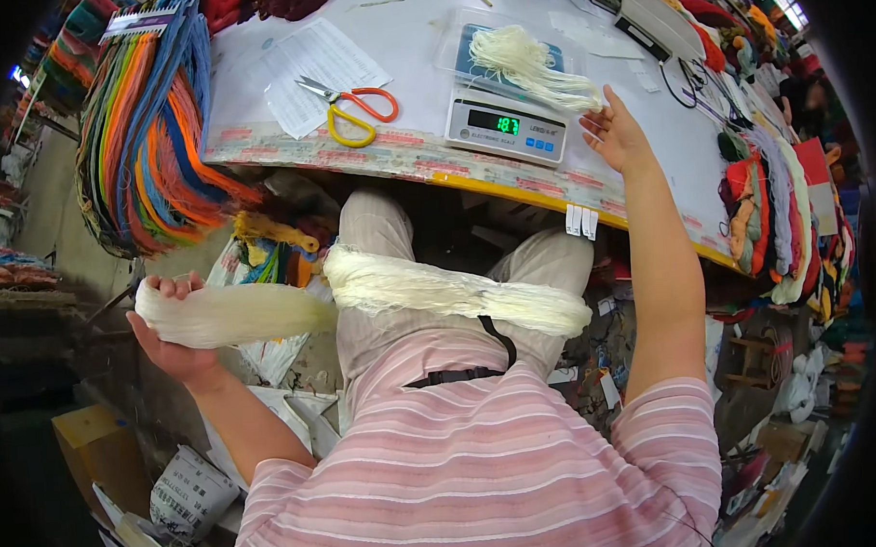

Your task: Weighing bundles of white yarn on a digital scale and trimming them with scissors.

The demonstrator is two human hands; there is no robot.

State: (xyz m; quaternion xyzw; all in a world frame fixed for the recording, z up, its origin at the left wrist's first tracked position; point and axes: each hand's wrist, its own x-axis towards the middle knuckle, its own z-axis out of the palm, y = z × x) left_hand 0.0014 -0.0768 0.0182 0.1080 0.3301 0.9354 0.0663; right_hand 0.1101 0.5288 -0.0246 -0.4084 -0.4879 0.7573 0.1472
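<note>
My left hand [175, 331] is wrapped round one end of a cream yarn skein [251, 314], out to the left of my lap. Across my thighs lies another thick cream skein [448, 297]. On the table, a digital scale [505, 126] with a lit green display carries a bundle of cream yarn [522, 63] in its clear tray [447, 49]. The loose end of that bundle hangs over the tray's right side. My right hand [614, 132] is right beside that end, fingers apart and holding nothing; whether a fingertip touches the yarn, I cannot tell.
Scissors [350, 108] with orange and yellow handles lie by printed sheets [320, 70]. Multicoloured yarn hanks [153, 129] hang over the table's left edge, and more yarn [768, 204] hangs at the right. A second scale [656, 20] stands far right. A cardboard box [102, 459] sits low left.
</note>
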